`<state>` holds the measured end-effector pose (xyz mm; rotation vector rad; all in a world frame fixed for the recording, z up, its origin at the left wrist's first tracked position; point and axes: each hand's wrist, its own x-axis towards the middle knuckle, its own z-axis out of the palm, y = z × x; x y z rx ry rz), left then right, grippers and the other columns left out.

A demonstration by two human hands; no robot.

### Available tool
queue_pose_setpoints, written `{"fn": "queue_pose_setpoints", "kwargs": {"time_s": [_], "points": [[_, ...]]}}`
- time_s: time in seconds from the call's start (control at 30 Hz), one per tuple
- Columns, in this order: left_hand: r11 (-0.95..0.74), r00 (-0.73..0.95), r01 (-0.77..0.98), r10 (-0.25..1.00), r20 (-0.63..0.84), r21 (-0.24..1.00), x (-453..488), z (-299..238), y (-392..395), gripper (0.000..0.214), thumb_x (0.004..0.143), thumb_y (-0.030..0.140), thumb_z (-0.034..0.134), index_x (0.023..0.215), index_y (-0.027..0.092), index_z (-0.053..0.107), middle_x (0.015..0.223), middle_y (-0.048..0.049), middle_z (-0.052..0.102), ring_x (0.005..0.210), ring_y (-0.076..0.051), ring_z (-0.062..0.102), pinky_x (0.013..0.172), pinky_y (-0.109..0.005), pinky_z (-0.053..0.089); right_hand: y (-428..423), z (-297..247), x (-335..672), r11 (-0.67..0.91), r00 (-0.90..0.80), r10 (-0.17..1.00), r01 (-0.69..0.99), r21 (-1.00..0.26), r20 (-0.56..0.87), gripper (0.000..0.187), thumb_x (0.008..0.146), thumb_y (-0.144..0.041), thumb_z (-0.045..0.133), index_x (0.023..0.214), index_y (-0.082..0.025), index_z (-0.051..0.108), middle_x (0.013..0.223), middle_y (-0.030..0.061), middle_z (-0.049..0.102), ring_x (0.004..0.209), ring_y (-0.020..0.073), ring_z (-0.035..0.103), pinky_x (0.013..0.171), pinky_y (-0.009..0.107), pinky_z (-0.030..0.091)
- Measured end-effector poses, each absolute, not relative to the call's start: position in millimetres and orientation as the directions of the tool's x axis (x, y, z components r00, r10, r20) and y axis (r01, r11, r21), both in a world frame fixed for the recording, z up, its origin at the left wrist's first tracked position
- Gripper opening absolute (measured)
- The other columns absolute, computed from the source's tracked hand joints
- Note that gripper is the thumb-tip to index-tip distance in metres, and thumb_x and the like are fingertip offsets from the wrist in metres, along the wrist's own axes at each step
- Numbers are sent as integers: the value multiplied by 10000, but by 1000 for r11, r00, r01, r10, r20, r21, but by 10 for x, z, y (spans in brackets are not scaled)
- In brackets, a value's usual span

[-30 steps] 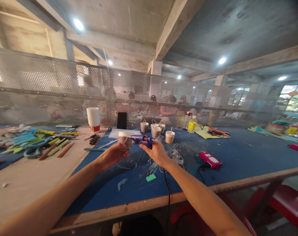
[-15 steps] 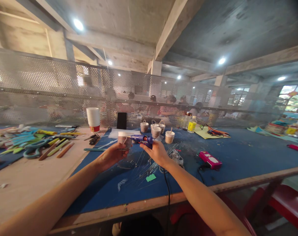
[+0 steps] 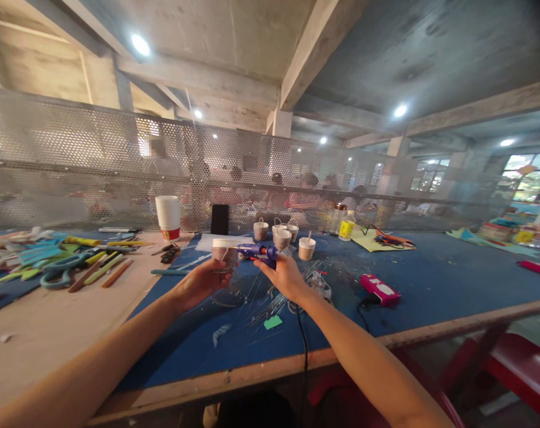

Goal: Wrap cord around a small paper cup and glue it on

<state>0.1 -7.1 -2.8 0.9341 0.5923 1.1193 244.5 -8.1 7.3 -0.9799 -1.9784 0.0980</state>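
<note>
My left hand (image 3: 206, 278) is closed round a paper cup (image 3: 222, 252) wrapped in cord, holding it above the blue mat. In my right hand (image 3: 284, 276) is a blue glue gun (image 3: 261, 252), its nozzle pointing left at the cup's side; I cannot tell whether the tip touches it. A black cable (image 3: 303, 351) runs down from the gun over the table edge. Behind the hands stand several small wrapped cups, one of them (image 3: 282, 239) with a cord handle. A tangle of pale cord (image 3: 318, 286) lies beyond my right wrist.
A stack of white paper cups (image 3: 168, 214) stands left of a black phone-like slab (image 3: 219, 220). Scissors (image 3: 62, 272) and clay tools lie at left. A magenta box (image 3: 380, 289), a yellow-labelled bottle (image 3: 347, 226) and a green scrap (image 3: 273, 322) are on the mat. A perforated screen (image 3: 96, 142) rises behind.
The view shifts very slightly. Both hands keep their hold on the cup and the glue gun, with almost no movement.
</note>
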Motion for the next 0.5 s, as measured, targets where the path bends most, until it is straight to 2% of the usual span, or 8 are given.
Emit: {"fn": "queue_pose_setpoints", "kwargs": {"time_s": [0.37,0.5], "points": [[154,346,-529,937,46,834,-12,-26,-53,277,769,84,669,1043,125,688,861,-86,735,608,-137,642,567,-236,547,-72,69,2460,679,-286,669,611,-407,686,313,954,-469,625,1066,-214,768,897,79,794,821,242,739,721,292,510],[154,342,-526,939,42,836,-16,-26,-54,253,789,91,654,1037,121,692,926,-110,743,618,-137,640,573,-242,551,-84,83,2465,678,-281,665,616,-402,691,302,954,-462,629,1039,-208,768,889,78,790,810,237,735,718,286,501]]}}
